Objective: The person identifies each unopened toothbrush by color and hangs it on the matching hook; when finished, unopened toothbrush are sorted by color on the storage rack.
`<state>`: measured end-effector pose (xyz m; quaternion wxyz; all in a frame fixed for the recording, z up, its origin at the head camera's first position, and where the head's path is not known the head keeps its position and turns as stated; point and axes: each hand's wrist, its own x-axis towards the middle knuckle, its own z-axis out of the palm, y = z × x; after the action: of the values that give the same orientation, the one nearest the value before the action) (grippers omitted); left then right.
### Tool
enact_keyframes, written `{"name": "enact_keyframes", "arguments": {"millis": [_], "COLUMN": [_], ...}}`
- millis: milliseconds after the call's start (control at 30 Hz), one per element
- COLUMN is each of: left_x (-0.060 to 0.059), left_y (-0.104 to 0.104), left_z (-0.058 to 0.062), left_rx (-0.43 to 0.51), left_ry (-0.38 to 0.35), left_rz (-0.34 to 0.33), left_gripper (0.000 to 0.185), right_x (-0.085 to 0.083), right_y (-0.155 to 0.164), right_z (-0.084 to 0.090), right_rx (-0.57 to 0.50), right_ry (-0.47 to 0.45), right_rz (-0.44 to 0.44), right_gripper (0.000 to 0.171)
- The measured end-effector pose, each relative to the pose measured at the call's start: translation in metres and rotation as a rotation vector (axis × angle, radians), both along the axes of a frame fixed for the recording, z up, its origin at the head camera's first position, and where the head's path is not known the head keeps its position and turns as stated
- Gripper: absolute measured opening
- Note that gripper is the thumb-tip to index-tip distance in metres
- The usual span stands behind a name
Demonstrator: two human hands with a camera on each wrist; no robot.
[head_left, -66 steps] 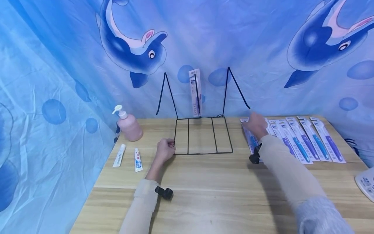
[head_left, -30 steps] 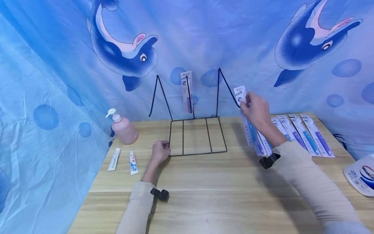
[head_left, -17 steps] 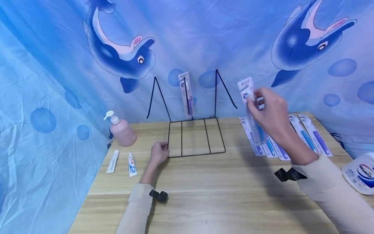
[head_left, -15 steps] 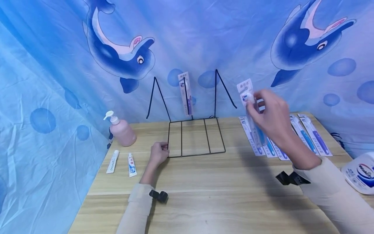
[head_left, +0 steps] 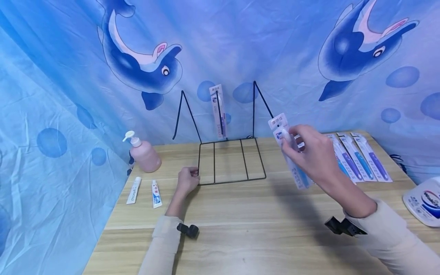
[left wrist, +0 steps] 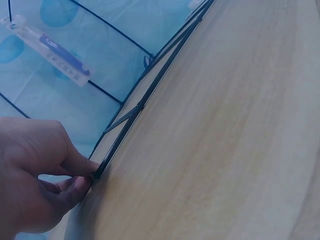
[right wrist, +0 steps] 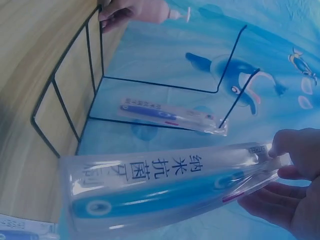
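Note:
My right hand (head_left: 311, 152) pinches a blue toothbrush in a clear-and-white blister pack (head_left: 295, 172) near its top. The pack slants at the end of the right hook (head_left: 264, 98) of a black wire rack (head_left: 239, 181). A small dark spot of the hook shows at its hanging hole. In the right wrist view the packed toothbrush (right wrist: 140, 192) spans the foreground, hiding that hook. My left hand (head_left: 187, 180) pinches the rack's front left corner; the left wrist view shows thumb and finger (left wrist: 82, 165) on the wire. A purple toothbrush pack (head_left: 220, 114) hangs from the middle hook.
Several more toothbrush packs (head_left: 369, 156) lie in a row at the table's back right. A pink pump bottle (head_left: 146, 154) and two toothpaste tubes (head_left: 134, 190) are at left. A white bottle (head_left: 424, 200) lies at the right edge. A blue dolphin curtain (head_left: 292, 46) backs the table.
My right hand has lifted a blue toothbrush pack off the row, then brought it left and down to the right hook's end. My left hand keeps its grip on the rack.

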<state>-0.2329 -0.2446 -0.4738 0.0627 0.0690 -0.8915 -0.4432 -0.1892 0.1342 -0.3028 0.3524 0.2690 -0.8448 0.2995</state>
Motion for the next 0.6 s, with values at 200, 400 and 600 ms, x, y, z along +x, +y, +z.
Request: {"name": "enact_keyframes", "arguments": {"millis": [200, 400, 600], "left_x": [0.0, 0.0, -0.001], "left_y": [-0.001, -0.001, -0.001], "left_z": [-0.001, 0.0, -0.001], "left_rx": [-0.017, -0.026, -0.017], "left_ry": [0.009, 0.016, 0.017], "left_rz": [0.004, 0.004, 0.009], "left_gripper": [0.038, 0.038, 0.038], "right_x": [-0.011, -0.039, -0.086], "right_y": [-0.004, -0.016, -0.034], "right_z": [-0.009, -0.019, -0.028], "right_rx": [0.002, -0.064, -0.113], "right_ry": [-0.005, -0.071, -0.001], "right_rz": [-0.012, 0.013, 0.039], "right_gripper": [0.018, 0.014, 0.014]}}
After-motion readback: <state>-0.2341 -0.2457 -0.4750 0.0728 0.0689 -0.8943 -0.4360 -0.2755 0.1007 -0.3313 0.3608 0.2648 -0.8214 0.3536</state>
